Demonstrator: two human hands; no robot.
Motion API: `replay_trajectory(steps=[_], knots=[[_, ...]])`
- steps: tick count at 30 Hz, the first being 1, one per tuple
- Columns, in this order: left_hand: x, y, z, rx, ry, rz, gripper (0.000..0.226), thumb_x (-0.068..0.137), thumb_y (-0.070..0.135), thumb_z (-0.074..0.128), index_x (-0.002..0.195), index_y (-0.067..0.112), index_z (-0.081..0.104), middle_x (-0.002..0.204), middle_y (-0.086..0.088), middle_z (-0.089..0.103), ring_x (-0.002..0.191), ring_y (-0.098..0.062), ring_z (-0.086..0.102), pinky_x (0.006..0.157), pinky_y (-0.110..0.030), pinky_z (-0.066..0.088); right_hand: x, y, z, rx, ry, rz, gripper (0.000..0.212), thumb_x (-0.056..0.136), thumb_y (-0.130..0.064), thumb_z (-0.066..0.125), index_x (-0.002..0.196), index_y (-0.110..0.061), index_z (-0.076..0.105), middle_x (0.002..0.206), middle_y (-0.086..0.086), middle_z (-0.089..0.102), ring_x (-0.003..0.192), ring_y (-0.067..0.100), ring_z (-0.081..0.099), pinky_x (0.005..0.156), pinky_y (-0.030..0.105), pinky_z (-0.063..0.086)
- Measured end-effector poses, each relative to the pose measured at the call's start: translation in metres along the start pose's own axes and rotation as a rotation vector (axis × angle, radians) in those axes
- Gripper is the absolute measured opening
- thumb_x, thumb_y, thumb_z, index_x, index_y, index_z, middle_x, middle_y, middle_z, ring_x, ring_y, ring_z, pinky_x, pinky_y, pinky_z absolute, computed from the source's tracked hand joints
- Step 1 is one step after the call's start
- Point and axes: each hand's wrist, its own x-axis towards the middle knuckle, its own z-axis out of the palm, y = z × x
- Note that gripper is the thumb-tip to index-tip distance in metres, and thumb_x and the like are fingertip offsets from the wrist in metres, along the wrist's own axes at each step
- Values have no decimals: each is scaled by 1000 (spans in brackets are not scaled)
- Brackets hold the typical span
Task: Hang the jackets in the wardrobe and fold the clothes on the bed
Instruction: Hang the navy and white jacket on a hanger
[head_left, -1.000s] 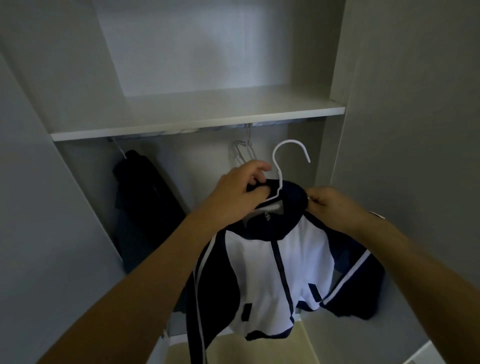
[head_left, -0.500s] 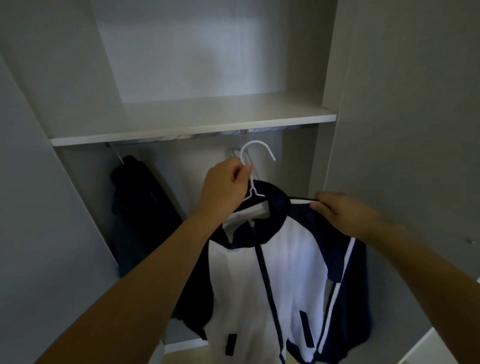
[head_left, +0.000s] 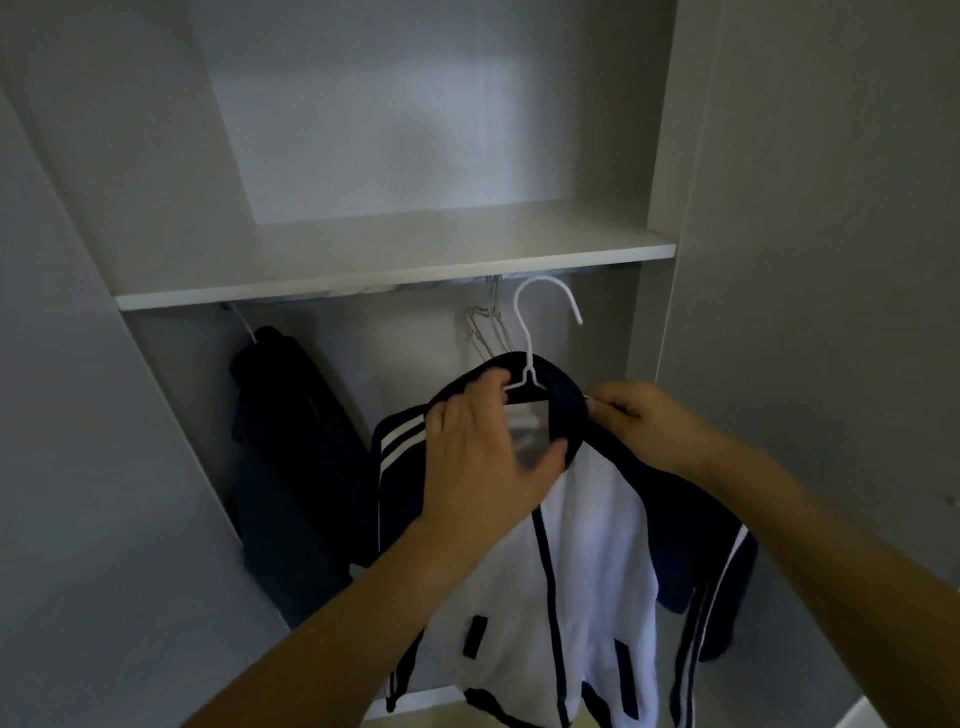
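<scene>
Left hand (head_left: 483, 452): moved from hanger (head_left: 540, 332) neck down onto jacket (head_left: 571, 545) collar. Hanger hook: shifted rightward, away from spare hangers (head_left: 485, 332), below shelf (head_left: 395, 270). Right hand (head_left: 644, 423): now pinching collar's right side.

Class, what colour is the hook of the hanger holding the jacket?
White; the hanger hook shows best in the head view, above the jacket.

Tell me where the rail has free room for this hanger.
Free: between the dark jacket at the left and the bare wire hangers. Crowded: at those hangers, beside the white hook of the navy-and-white jacket, held by both hands.
</scene>
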Motion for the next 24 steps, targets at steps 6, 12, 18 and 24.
replay_trajectory(steps=[6, 12, 18, 24], knots=[[7, -3, 15, 101, -334, 124, 54, 87, 69, 45, 114, 25, 62, 111, 7, 62, 103, -13, 56, 95, -33, 38, 7, -4, 1, 41, 26, -27, 29, 101, -19, 48, 82, -11, 69, 73, 2, 67, 68, 10, 60, 61, 17, 45], [24, -11, 3, 2, -254, 27, 26, 96, 16, 47, 78, 3, 61, 74, -11, 62, 67, -23, 57, 70, -41, 46, 6, 1, -1, -169, 72, -43, 34, 102, -29, 45, 68, -30, 48, 66, -9, 57, 66, 7, 56, 62, 25, 44], [42, -60, -29, -324, 132, 17, 21, 96, 28, 45, 97, 21, 64, 112, 11, 58, 106, -10, 53, 99, -28, 39, 9, -1, 2, -200, 43, -72, 32, 102, -29, 43, 71, -32, 45, 71, -7, 56, 72, 18, 58, 66, 33, 46], [13, -131, -30, -591, -475, -566, 43, 67, 15, 46, 96, 42, 64, 97, 7, 67, 95, -16, 63, 85, -30, 51, 28, -4, 32, -67, 8, -132, 31, 101, -31, 44, 72, -26, 55, 67, -9, 59, 68, 12, 58, 66, 30, 46]])
